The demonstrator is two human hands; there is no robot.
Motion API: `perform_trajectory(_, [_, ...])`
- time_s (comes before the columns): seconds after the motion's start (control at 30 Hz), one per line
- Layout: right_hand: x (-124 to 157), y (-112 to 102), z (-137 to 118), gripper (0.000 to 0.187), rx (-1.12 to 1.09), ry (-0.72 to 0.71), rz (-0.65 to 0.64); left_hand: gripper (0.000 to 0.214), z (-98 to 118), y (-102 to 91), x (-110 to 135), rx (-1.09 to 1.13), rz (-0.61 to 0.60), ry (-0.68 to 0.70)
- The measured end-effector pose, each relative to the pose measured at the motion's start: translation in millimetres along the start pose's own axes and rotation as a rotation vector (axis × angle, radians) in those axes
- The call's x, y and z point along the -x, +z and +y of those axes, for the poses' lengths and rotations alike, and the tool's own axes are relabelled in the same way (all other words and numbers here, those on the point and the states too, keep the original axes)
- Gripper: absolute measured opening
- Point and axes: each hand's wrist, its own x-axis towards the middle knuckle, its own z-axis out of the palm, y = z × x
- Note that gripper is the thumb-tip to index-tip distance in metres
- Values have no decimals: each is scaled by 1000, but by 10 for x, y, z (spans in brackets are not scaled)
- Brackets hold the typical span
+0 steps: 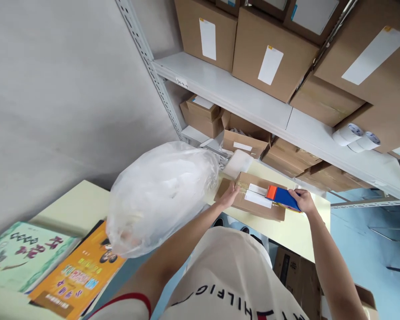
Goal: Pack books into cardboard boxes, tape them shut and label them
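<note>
Blue tape dispenser was gripped in R hand, orange end over carton's top, approx. along its long axis; L hand clasped carton's L end.

Grey-white wall left; white metal shelving ahead; pale yellow table; blue floor.

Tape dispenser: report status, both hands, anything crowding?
Right hand gripping tape dispenser at cardboard box. Left hand against box's left end. Bulky plastic bag beside left forearm.

Single head-worn view: faces forward, steeply down past shirt; table near, shelves beyond.
</note>
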Motion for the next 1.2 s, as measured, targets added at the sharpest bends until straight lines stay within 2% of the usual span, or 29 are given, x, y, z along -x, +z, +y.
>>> perform_trajectory(0.03, [-11,-4,6,67,0,2,-13,90,70,-12,19,-84,28,60])
perform_trajectory(0.1, [-29,-11,2,68,15,7,-39,117,232,-14,43,-302,48,265])
perform_trajectory(0.17, [-43,-15,-19,68,31,-3,-55,133,395,34,37,-522,-29,461])
perform_trajectory(0.2, [-51,-15,-33,68,40,-13,-61,136,462,76,24,-610,-82,509])
perform_trajectory(0.27, [-77,-20,-56,67,53,-43,-75,135,549,169,-16,-727,-147,506])
perform_trajectory(0.33, [-111,-46,-50,66,55,-74,-100,135,574,241,-60,-786,-156,451])
perform_trajectory(0.43, [-136,-176,106,63,55,-92,-142,136,558,277,-106,-834,-162,409])
perform_trajectory(0.5, [-113,-323,357,63,47,-81,-158,136,548,260,-119,-864,-178,396])
perform_trajectory(0.6, [-32,-526,893,66,23,-20,-151,137,550,212,-124,-921,-213,368])
perform_trajectory(0.7, [29,-551,1367,69,-16,35,-135,140,602,230,-124,-972,-248,336])
perform_trajectory(0.8, [13,-406,1559,66,-1,-22,-173,138,767,473,-117,-983,-261,342])
perform_trajectory(0.93, [-61,-243,1525,57,164,-83,-260,123,1085,1105,-88,-923,-386,518])
perform_trajectory(1.0, [-78,-252,1524,52,249,-72,-303,110,1195,1349,-69,-918,-376,534])
perform_trajectory(1.07, [-78,-335,1577,49,290,-60,-344,99,1244,1456,-53,-940,-365,516])
perform_trajectory(1.2, [-71,-627,1708,51,392,-40,-396,91,1255,1417,-26,-993,-385,475])
